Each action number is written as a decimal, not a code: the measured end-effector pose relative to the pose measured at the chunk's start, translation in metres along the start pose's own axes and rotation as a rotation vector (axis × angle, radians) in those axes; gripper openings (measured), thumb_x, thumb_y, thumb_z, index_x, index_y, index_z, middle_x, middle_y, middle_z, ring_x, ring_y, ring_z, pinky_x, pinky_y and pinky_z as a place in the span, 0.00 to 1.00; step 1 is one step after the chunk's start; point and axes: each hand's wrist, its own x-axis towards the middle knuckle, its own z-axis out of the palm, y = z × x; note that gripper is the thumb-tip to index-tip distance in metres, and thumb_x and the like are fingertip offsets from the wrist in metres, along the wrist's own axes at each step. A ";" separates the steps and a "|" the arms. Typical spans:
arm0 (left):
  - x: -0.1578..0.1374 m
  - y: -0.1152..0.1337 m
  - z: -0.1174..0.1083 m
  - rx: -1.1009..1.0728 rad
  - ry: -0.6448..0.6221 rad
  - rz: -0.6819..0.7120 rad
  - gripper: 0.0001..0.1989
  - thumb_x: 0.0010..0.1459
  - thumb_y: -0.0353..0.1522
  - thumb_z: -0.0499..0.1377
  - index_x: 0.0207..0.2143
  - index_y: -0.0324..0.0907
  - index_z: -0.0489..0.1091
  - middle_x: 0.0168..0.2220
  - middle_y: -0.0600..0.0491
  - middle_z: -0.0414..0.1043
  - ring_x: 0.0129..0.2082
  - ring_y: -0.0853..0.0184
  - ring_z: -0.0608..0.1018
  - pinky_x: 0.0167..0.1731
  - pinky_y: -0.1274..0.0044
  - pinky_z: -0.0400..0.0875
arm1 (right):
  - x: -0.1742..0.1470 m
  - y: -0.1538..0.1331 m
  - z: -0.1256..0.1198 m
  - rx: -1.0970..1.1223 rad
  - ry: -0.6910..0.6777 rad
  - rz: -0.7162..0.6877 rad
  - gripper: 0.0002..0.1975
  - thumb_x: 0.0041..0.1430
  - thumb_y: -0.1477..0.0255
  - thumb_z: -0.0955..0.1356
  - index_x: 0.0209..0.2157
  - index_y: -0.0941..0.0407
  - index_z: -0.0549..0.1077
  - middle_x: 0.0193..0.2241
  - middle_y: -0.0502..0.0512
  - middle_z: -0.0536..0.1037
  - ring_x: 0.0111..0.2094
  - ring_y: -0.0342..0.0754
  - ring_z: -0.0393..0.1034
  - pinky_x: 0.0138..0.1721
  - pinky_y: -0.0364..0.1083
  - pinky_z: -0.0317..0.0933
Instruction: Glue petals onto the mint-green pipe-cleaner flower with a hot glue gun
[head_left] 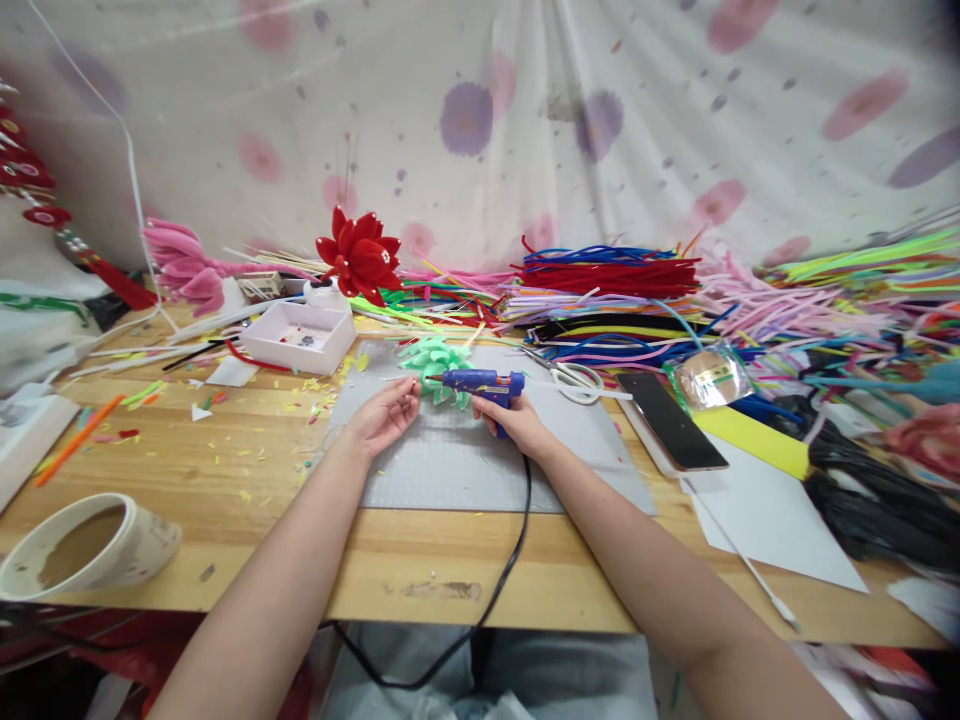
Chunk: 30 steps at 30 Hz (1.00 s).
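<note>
My right hand (519, 424) grips a blue glue gun (484, 381) with a clear glue stick out of its back end and a black cord trailing down. The gun's nozzle points left, toward the fingertips of my left hand (386, 413). Those fingers are pinched together; whatever small thing is between them cannot be made out. Just behind the gun lies a mint-green flower (436, 354) of fuzzy stems, partly hidden by the gun. Under both hands is a grey cutting mat (450, 470). White-handled scissors (577, 382) rest at the mat's far right.
A red fuzzy flower (360, 255) stands behind a white box (300, 340). Bundles of coloured pipe cleaners (611, 275) line the back. A phone (673, 420) and paper (780, 530) lie right. A cup of brown liquid (154, 545) stands near the front left edge; scraps litter the wood.
</note>
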 end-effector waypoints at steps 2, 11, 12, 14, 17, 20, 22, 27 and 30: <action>0.000 -0.001 -0.001 0.011 -0.004 0.008 0.05 0.54 0.21 0.54 0.31 0.34 0.69 0.26 0.52 0.69 0.21 0.80 0.70 0.23 0.88 0.69 | 0.000 0.000 0.000 -0.005 -0.003 -0.002 0.18 0.46 0.55 0.68 0.21 0.57 0.68 0.14 0.45 0.64 0.15 0.37 0.54 0.19 0.42 0.50; 0.000 -0.001 -0.002 0.072 -0.017 0.043 0.06 0.52 0.21 0.55 0.33 0.35 0.70 0.26 0.52 0.70 0.22 0.78 0.71 0.24 0.87 0.69 | -0.002 -0.006 0.001 -0.005 -0.007 0.012 0.19 0.44 0.54 0.69 0.21 0.56 0.67 0.12 0.45 0.63 0.15 0.38 0.54 0.18 0.42 0.49; 0.000 -0.001 -0.002 0.073 -0.022 0.043 0.06 0.52 0.21 0.56 0.33 0.35 0.70 0.26 0.53 0.70 0.22 0.79 0.71 0.24 0.87 0.69 | -0.002 -0.006 0.001 -0.008 -0.007 0.010 0.19 0.45 0.54 0.69 0.21 0.56 0.67 0.12 0.45 0.63 0.15 0.38 0.54 0.18 0.42 0.49; 0.000 -0.001 -0.002 0.079 -0.037 0.040 0.06 0.52 0.21 0.56 0.33 0.35 0.70 0.25 0.53 0.70 0.21 0.79 0.71 0.23 0.87 0.69 | -0.002 -0.006 0.001 -0.017 -0.005 0.006 0.19 0.45 0.53 0.69 0.21 0.56 0.67 0.12 0.45 0.63 0.15 0.38 0.54 0.18 0.42 0.49; 0.001 -0.002 -0.003 0.087 -0.066 0.032 0.05 0.52 0.22 0.57 0.32 0.36 0.70 0.25 0.53 0.69 0.21 0.78 0.71 0.24 0.86 0.69 | -0.002 -0.004 0.000 -0.025 -0.009 0.007 0.19 0.45 0.53 0.69 0.20 0.56 0.68 0.11 0.45 0.62 0.15 0.38 0.54 0.18 0.42 0.50; 0.003 -0.003 -0.005 0.094 -0.082 0.042 0.05 0.52 0.23 0.57 0.33 0.35 0.70 0.25 0.53 0.69 0.21 0.79 0.70 0.25 0.86 0.70 | -0.001 -0.002 0.000 -0.016 -0.009 0.012 0.19 0.45 0.53 0.69 0.21 0.56 0.68 0.12 0.45 0.62 0.14 0.38 0.54 0.18 0.42 0.50; 0.003 -0.003 -0.005 0.111 -0.083 0.059 0.04 0.52 0.23 0.57 0.32 0.35 0.70 0.25 0.54 0.69 0.21 0.79 0.70 0.25 0.86 0.70 | -0.001 -0.002 0.000 -0.013 -0.008 0.016 0.19 0.45 0.54 0.69 0.21 0.56 0.68 0.12 0.45 0.63 0.14 0.37 0.54 0.18 0.42 0.50; 0.002 -0.004 -0.003 0.165 -0.071 0.114 0.03 0.52 0.23 0.57 0.31 0.35 0.69 0.25 0.54 0.69 0.20 0.78 0.70 0.27 0.81 0.73 | -0.002 -0.003 0.002 -0.011 0.003 0.016 0.19 0.44 0.54 0.69 0.21 0.56 0.67 0.14 0.46 0.64 0.15 0.37 0.54 0.18 0.42 0.51; 0.001 -0.004 -0.002 0.172 -0.048 0.134 0.03 0.52 0.22 0.57 0.30 0.35 0.69 0.25 0.54 0.69 0.21 0.78 0.71 0.29 0.81 0.73 | -0.003 -0.005 0.003 -0.020 0.007 0.024 0.20 0.43 0.53 0.69 0.20 0.56 0.67 0.13 0.45 0.64 0.15 0.37 0.53 0.18 0.42 0.50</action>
